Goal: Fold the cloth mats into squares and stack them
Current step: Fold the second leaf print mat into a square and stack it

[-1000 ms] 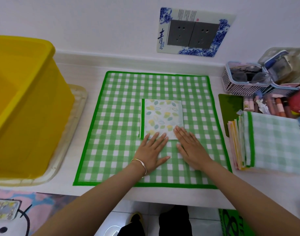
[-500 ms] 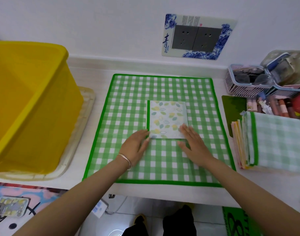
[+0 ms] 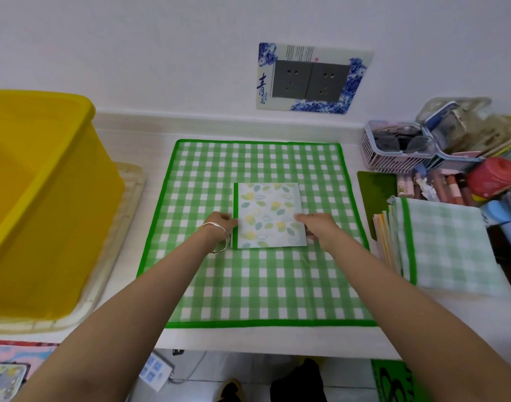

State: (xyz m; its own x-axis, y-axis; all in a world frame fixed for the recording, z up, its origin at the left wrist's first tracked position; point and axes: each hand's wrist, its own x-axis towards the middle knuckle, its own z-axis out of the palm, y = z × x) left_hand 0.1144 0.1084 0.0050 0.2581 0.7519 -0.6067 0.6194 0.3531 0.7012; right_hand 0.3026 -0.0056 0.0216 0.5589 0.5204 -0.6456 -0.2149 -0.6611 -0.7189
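— What are the hands doing?

— Both are on the folded mat, the small leaf-print square with a green strip down one side. The left hand has its fingers curled in against that green edge and pinches it. The right hand grasps the opposite edge, thumb on top and fingers tucked beneath.

— So the square sits between them?

— Yes, straight between the two hands, lying flat on the big green checked mat, which spreads under both forearms across the white table.

— Is there a stack anywhere?

— Out past the right hand, well apart from it, a stack of folded mats lies off the checked mat, with a pale green checked one on top.

— And on the other side?

— Well beyond the left hand stands a yellow bin on a clear tray. A silver bracelet circles the left wrist.

— Anything beyond the fingertips?

— A wall socket above the table's far edge, and, beyond the right hand, a small basket among assorted clutter.
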